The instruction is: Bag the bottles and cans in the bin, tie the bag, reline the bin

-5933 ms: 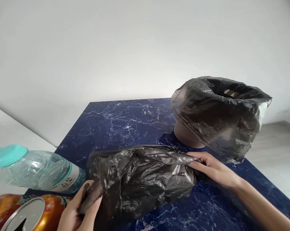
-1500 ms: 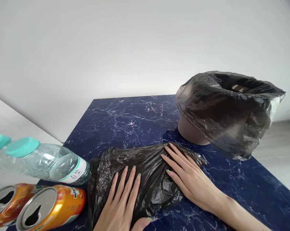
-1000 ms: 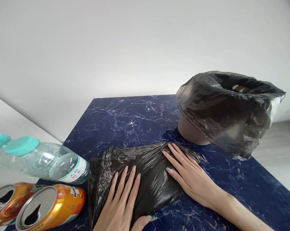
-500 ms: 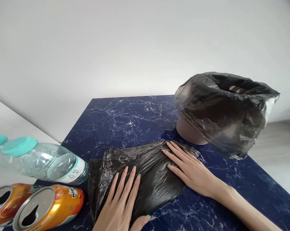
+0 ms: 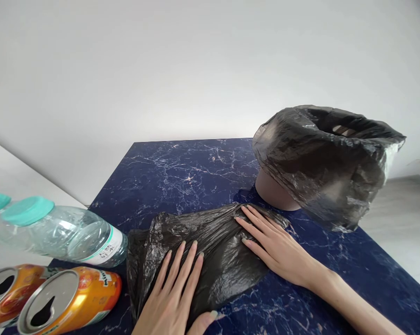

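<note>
A crumpled black plastic bag (image 5: 227,265) lies spread on the blue marbled table (image 5: 182,172). My left hand (image 5: 176,293) rests flat on its near left part, fingers stretched out and slightly apart. On the bag's far right end lies my right hand (image 5: 277,246), open, palm down, its fingertips close to the bin. That bin (image 5: 274,188) is brown-grey and lined with another black bag (image 5: 321,163), folded over its rim and hanging down outside. What lies beneath the flat bag, if anything, is hidden.
Left of the flat bag stand two clear plastic bottles with turquoise caps, the nearer bottle (image 5: 80,232) in full view. Two opened orange drink cans, including the nearer can (image 5: 72,298), stand in front of them. A white wall (image 5: 196,70) rises behind the table.
</note>
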Tool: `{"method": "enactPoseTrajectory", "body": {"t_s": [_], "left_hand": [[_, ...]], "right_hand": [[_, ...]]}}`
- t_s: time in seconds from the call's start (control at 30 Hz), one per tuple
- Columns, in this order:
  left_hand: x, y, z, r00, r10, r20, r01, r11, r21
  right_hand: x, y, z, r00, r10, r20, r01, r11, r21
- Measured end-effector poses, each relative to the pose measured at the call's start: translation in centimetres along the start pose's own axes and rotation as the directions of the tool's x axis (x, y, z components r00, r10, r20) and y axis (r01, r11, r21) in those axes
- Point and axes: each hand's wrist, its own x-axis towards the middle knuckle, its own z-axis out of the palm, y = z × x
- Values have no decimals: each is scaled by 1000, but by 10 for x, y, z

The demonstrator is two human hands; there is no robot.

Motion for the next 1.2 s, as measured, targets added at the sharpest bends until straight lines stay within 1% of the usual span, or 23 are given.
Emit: {"method": "enactPoseTrajectory", "body": {"t_s": [0.07, 0.13, 0.2, 0.27, 0.37, 0.43, 0.5, 0.6, 0.67, 0.73, 0.83, 0.97, 1.03, 1.2], "left_hand": [[1, 0, -1, 1000, -18, 6, 18, 1000, -7], [2, 1, -1, 1000, -24, 16, 24, 1000, 6], [2, 1, 0, 1000, -19, 13, 18, 1000, 21], [1, 1, 2, 1000, -15, 7, 15, 1000, 22], [-3, 2, 4, 999, -32, 26, 32, 999, -18], [-7, 5, 8, 998, -55, 21, 56, 993, -99], [-11, 12, 18, 995, -98, 2, 96, 968, -231], [-13, 24, 40, 982, -180, 55, 187, 892, -412], [-11, 29, 55, 968, -231, 98, 250, 855, -454], [-6, 29, 67, 955, -276, 107, 294, 840, -457], [1, 24, 75, 947, -295, 126, 320, 830, -456], [3, 16, 73, 942, -308, 131, 333, 823, -461], [1, 13, 70, 942, -309, 130, 333, 817, -471], [3, 9, 59, 956, -269, 114, 288, 800, -526]], "right_hand": [[0, -3, 1, 999, -5, -35, 4, 1000, -16], [-1, -9, 1, 995, -42, -96, 39, 999, -36], [-1, -17, -3, 980, -118, -162, 111, 993, -51], [-2, -28, -8, 955, -205, -214, 200, 979, -46], [-4, -47, -18, 910, -345, -231, 362, 932, 32], [-5, -60, -23, 873, -429, -234, 461, 881, 105], [-5, -70, -26, 838, -494, -233, 533, 833, 151], [-4, -78, -27, 812, -554, -186, 581, 798, 159], [-5, -79, -26, 813, -559, -163, 581, 798, 158], [-6, -78, -23, 823, -541, -173, 566, 808, 164], [-9, -78, -19, 837, -502, -217, 539, 826, 166], [-11, -78, -16, 832, -457, -315, 521, 839, 158], [-11, -78, -17, 826, -444, -346, 519, 840, 160], [-9, -77, -21, 828, -440, -348, 531, 816, 231]]}}
